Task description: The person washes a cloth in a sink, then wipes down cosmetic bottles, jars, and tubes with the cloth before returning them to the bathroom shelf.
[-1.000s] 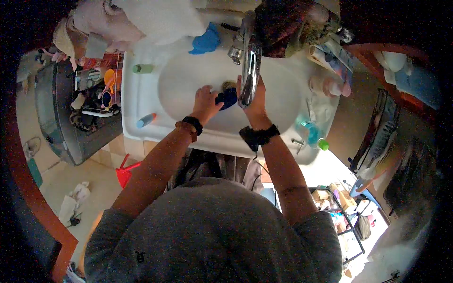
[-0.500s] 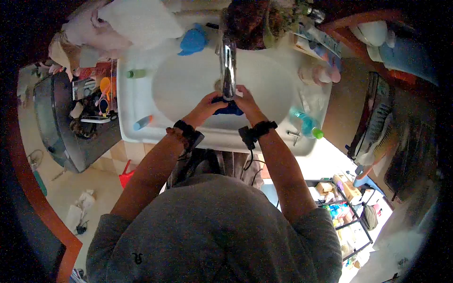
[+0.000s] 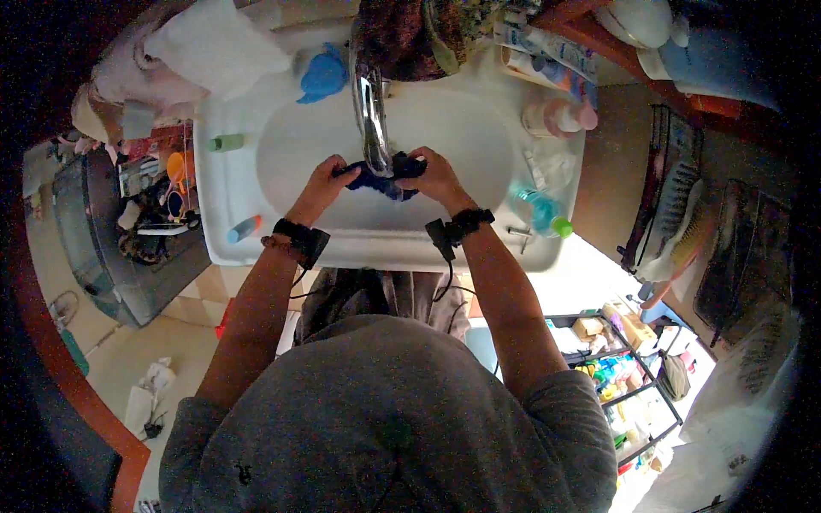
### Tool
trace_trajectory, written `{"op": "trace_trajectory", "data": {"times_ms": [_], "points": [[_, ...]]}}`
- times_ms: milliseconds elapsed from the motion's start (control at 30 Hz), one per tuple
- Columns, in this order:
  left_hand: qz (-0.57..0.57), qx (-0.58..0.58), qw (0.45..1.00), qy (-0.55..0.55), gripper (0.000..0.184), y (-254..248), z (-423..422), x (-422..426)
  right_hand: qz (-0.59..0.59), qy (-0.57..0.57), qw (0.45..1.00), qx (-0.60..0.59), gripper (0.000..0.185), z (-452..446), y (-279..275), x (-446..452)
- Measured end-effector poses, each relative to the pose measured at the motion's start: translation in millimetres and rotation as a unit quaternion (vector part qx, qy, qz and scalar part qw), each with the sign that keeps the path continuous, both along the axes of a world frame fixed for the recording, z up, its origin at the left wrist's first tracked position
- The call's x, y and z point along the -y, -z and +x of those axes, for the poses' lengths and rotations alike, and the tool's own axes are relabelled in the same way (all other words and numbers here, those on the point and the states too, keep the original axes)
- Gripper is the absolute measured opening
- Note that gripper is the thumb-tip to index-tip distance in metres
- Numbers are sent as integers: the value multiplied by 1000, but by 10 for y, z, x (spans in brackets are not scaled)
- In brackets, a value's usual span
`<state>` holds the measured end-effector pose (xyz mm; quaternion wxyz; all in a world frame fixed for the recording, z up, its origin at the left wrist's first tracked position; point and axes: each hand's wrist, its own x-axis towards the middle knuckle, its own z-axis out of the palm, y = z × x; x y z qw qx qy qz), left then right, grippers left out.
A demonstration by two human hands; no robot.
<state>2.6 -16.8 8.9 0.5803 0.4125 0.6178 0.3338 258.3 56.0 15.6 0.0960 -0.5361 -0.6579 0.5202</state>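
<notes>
1. Dark blue cloth is stretched between both hands over the white sink, so yeah, going left to right:
2. Blue tube with an orange end, on the sink's left side.
3. Left hand has the cloth's left end pinched in its fingers.
4. Chrome faucet pokes out over the cloth's middle, can't tell if they touch.
5. Right hand is gripping the bunched right end.
6. Teal bottle with a green cap, on the sink's right side.
</notes>
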Motion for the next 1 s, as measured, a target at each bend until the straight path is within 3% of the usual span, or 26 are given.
{"op": "trace_trajectory", "data": {"times_ms": [67, 133, 267, 367, 467, 567, 667, 700, 800, 833, 933, 1000], "points": [[-3, 31, 999, -39, 23, -342, 84, -55, -90, 15, 992, -82, 61, -12, -7, -7], [-31, 63, 996, -64, 21, -472, 102, -85, -73, -7, 994, -79, 62, -22, 114, 10], [-2, 83, 993, -78, 17, -714, 180, -137, 77, -21, 996, -32, 53, -40, 12, 15], [6, 96, 993, -66, 14, -964, 242, -187, -28, -15, 999, -7, 48, -94, -288, -82], [9, 72, 996, -41, 14, -801, 200, -127, 160, -74, 980, 95, 49, -132, 2, -35], [-65, 71, 992, -83, 15, -1202, 197, -182, 207, -125, 962, 129, 50, -93, -175, -49], [-75, 81, 993, -42, 20, -1418, 136, -176, 162, -190, 968, 30, 50, 10, 191, 154], [-42, 75, 996, -25, 21, -1408, 123, -142, 203, -170, 964, 14, 42, -69, 182, 239], [36, 35, 998, 26, 24, -1394, 29, -30, 65, -354, 931, 61, 31, -254, 176, 123], [50, 11, 998, 45, 25, -1414, -20, -7, 72, -367, 927, -26, 23, -251, 217, 127], [55, -91, 990, 88, 24, -1347, -304, 80, -156, -325, 932, 39, 24, -310, -242, -31], [68, -196, 972, 107, 19, -1302, -410, 120, -85, -264, 960, -17, 26, -159, -196, -33]]}}
